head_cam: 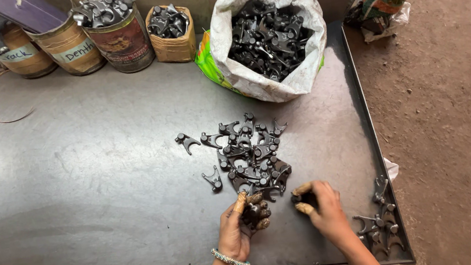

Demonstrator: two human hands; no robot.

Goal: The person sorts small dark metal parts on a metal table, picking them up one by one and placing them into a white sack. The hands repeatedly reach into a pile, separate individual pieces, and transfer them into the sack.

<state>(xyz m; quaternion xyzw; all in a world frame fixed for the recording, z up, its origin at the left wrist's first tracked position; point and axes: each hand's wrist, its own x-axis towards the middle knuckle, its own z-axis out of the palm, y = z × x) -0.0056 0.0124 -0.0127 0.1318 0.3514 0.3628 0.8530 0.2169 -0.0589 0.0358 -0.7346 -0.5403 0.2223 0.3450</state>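
A pile of small dark forged metal fork parts point(249, 156) lies on the steel table point(90, 168). My left hand point(241, 224), with a beaded bracelet on the wrist, is curled around one dark part at the near edge of the pile. My right hand point(320, 207) sits just to the right, fingers closed on another dark part point(304, 198). Both hands are grimy, with tape on some fingertips. Two lone parts point(187, 142) point(213, 179) lie left of the pile.
A white sack point(267, 33) full of the same parts stands at the back. Tins point(115, 33) and a small basket point(171, 32) of parts line the back left. Several parts point(380, 219) sit at the table's near right corner. Dirt floor to the right.
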